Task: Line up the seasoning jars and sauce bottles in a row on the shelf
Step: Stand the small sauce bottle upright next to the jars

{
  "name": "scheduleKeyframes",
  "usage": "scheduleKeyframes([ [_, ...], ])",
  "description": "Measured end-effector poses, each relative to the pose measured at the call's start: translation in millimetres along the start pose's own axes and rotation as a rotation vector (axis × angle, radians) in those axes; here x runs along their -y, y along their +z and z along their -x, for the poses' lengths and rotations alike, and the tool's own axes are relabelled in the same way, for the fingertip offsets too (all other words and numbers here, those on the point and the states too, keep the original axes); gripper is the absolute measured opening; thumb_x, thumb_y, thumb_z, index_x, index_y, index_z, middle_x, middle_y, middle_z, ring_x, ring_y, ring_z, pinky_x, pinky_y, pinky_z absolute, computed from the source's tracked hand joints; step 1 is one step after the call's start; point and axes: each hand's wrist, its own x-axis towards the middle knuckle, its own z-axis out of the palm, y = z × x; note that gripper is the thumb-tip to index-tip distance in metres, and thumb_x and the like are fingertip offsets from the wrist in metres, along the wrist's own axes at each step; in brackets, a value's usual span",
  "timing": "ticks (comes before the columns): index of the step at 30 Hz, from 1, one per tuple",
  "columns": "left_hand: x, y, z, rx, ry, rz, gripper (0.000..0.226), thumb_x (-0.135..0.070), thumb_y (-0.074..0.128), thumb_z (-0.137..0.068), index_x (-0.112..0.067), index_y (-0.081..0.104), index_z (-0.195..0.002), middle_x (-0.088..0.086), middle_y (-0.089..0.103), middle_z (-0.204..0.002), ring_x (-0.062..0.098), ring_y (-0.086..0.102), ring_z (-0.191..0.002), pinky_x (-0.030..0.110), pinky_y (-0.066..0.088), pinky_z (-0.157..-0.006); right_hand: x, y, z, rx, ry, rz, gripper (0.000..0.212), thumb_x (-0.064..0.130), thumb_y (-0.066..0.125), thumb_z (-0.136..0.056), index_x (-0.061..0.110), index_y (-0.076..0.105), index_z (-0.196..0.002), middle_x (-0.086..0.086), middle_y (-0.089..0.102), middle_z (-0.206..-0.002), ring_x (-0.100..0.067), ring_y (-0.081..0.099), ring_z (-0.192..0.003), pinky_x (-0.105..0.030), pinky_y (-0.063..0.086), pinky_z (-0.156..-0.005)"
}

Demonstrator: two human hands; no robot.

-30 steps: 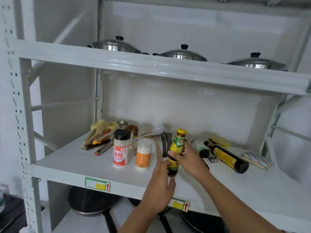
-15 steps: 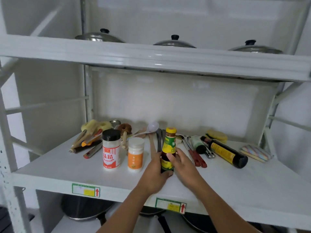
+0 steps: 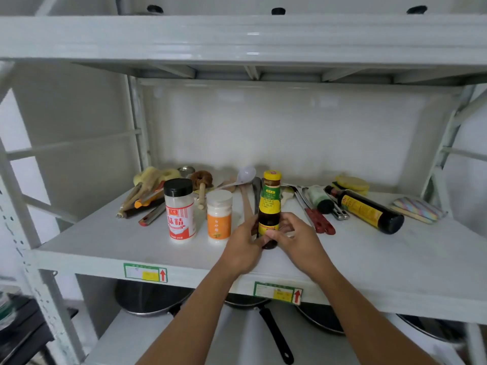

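A dark sauce bottle with a yellow cap [image 3: 269,204] stands upright on the white shelf [image 3: 110,241], held low down by both hands. My left hand [image 3: 243,246] wraps its left side and my right hand [image 3: 296,239] its right side. To its left stand an orange-labelled jar with a white lid [image 3: 219,216] and a taller red-labelled jar with a black lid [image 3: 180,209]. A large dark soy sauce bottle [image 3: 366,209] lies on its side at the right. A small green-white bottle [image 3: 320,198] lies beside it.
Spoons, spatulas and brushes [image 3: 152,193] lie along the back of the shelf. Red-handled tongs [image 3: 315,216] lie right of my hands. Yellow sponges [image 3: 351,183] and a striped cloth [image 3: 417,212] sit at the far right. Pans [image 3: 266,322] hang below.
The yellow-capped bottle has come down from mid-air onto the shelf, right of the orange jar. Both hands now hold it near its base. The camera has tilted lower.
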Motion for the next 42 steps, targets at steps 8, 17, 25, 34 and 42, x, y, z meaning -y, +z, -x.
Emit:
scheduleKeyframes([
  [8, 0.9, 1.4, 0.8, -0.063, 0.025, -0.020, 0.046, -0.018, 0.073, -0.096, -0.024, 0.061, -0.140, -0.002, 0.073, -0.122, 0.012, 0.069, -0.111, 0.017, 0.053, -0.090, 3.3, 2.7, 4.9, 0.073, -0.056, 0.099, 0.034, 0.045, 0.066, -0.099, 0.028, 0.064, -0.128, 0.011, 0.072, -0.106, -0.002, 0.064, -0.097, -0.022, 0.046, -0.078],
  [17, 3.7, 0.3, 1.3, -0.090, -0.075, 0.025, 0.049, -0.008, 0.075, -0.093, -0.017, 0.055, -0.137, -0.008, 0.067, -0.122, 0.007, 0.062, -0.114, 0.007, 0.047, -0.090, 4.1, -1.1, 5.3, 0.037, 0.021, -0.008, 0.028, 0.034, 0.068, -0.100, 0.018, 0.064, -0.122, 0.007, 0.075, -0.108, -0.009, 0.072, -0.092, -0.023, 0.056, -0.082],
  [25, -0.8, 2.4, 2.2, -0.126, -0.022, -0.043, 0.052, -0.015, 0.075, -0.094, -0.016, 0.057, -0.143, 0.001, 0.064, -0.127, 0.013, 0.062, -0.111, 0.008, 0.044, -0.083, 1.9, -1.2, 4.6, 0.027, 0.048, 0.003, 0.026, 0.040, 0.077, -0.092, 0.025, 0.071, -0.111, 0.010, 0.076, -0.099, -0.003, 0.069, -0.089, -0.017, 0.051, -0.075],
  [34, 2.0, -0.1, 3.1, -0.151, -0.087, 0.035, 0.046, -0.003, 0.071, -0.096, -0.008, 0.053, -0.137, 0.000, 0.065, -0.122, 0.015, 0.062, -0.116, 0.000, 0.047, -0.079, 1.3, -4.0, 2.7, 0.091, 0.000, -0.024, 0.030, 0.024, 0.065, -0.103, 0.018, 0.073, -0.131, 0.006, 0.079, -0.116, 0.000, 0.072, -0.107, -0.019, 0.053, -0.090],
  [42, -1.6, 4.5, 1.8, -0.135, -0.066, -0.054, 0.052, -0.010, 0.077, -0.093, -0.011, 0.055, -0.140, -0.001, 0.063, -0.123, 0.001, 0.058, -0.095, -0.004, 0.043, -0.073, 0.7, -3.3, 1.7, 0.065, 0.006, -0.007, 0.033, 0.037, 0.075, -0.094, 0.027, 0.074, -0.125, 0.007, 0.076, -0.107, -0.015, 0.071, -0.099, -0.033, 0.056, -0.089],
])
